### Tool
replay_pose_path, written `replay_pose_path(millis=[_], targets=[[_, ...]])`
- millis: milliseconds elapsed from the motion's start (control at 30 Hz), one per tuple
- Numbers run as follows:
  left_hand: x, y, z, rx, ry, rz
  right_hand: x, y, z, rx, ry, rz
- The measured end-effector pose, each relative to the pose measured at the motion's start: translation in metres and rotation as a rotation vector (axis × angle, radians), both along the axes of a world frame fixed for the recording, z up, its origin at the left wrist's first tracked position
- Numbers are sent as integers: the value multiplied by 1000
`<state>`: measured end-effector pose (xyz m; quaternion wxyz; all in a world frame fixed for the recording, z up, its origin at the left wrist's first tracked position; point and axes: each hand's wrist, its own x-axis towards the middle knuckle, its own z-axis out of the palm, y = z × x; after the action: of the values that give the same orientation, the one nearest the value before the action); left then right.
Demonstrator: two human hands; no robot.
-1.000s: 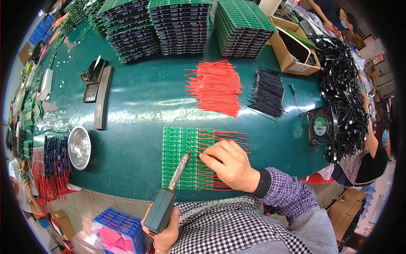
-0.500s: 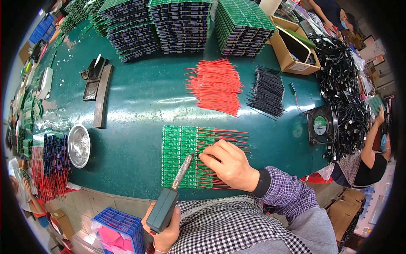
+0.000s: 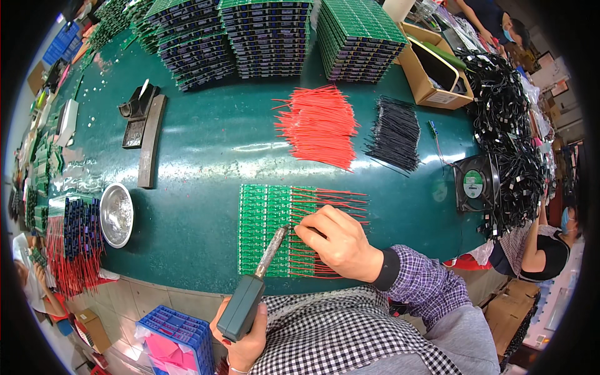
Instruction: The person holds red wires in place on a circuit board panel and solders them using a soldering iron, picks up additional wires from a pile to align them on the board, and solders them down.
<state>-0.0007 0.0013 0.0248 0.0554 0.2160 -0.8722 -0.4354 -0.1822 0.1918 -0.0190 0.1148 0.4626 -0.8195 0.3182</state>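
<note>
My left hand (image 3: 245, 337) is wrapped round the dark green handle of a soldering iron (image 3: 250, 300). The iron's tip rests near the middle of a green circuit board panel (image 3: 253, 212) that lies flat on the table. Several red wires (image 3: 337, 195) stick out from the panel's right side. Fingers pinched together, my right hand (image 3: 340, 244) is over those wires, its fingertips just beside the iron's tip. What the pinch holds is hidden by the fingers.
Red wires (image 3: 317, 128) and black wires (image 3: 395, 134) lie in bundles beyond the panel. A metal bowl (image 3: 117, 215) stands left, a small fan (image 3: 473, 184) right. Tall stacks of boards (image 3: 265, 40), a cardboard box (image 3: 431, 75) and black cables (image 3: 503, 125) line the far and right sides.
My hands, the iron and the panel have hardly moved. At the right, another person has lowered a raised arm, and the green board in that hand no longer shows.
</note>
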Motion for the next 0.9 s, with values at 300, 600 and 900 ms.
replay_pose_path(millis=[300, 600, 900], targets=[[9, 1, -11, 24, 91, 80, 0, -1, 1, -6, 2, -6], [10, 3, -10, 96, 44, 116, 1, -1, 0, -14, 5, -12], [2, 2, 0, 5, -8, 12, 2, -1, -1, -24, -7, -12]])
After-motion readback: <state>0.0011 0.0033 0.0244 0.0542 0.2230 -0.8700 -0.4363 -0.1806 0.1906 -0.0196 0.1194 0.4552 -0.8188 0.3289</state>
